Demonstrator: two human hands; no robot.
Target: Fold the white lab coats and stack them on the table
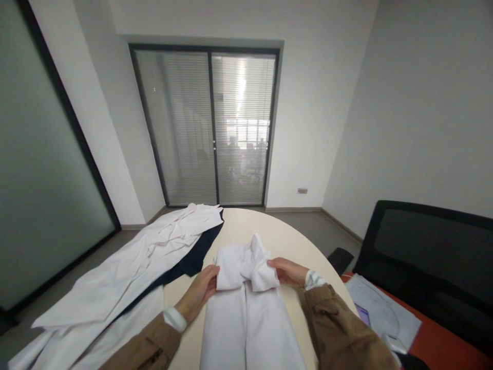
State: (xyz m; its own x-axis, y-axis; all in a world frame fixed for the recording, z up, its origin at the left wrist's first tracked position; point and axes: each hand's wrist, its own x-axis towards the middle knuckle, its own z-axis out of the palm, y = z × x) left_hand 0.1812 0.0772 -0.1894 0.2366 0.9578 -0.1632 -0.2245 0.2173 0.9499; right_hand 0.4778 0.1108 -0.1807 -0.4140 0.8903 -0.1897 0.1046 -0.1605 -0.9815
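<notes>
A white garment (246, 329) lies lengthwise on the round cream table (265, 226), its far end folded back over itself into a bunched flap. My left hand (203, 288) pinches the left edge of that flap, thumb on top. At the opposite edge, my right hand (288, 271) grips the flap between thumb and fingers. A raised fold of cloth stands up near the flap's middle. The garment's near end runs out of the bottom of the view, so its full shape is hidden.
Left on the table are spread white garments (142, 252) with a dark navy garment (192, 254) between them, hanging over the edge. A black mesh chair (427, 246) stands at the right, with papers (381, 308) and a phone (362, 313) on its red seat.
</notes>
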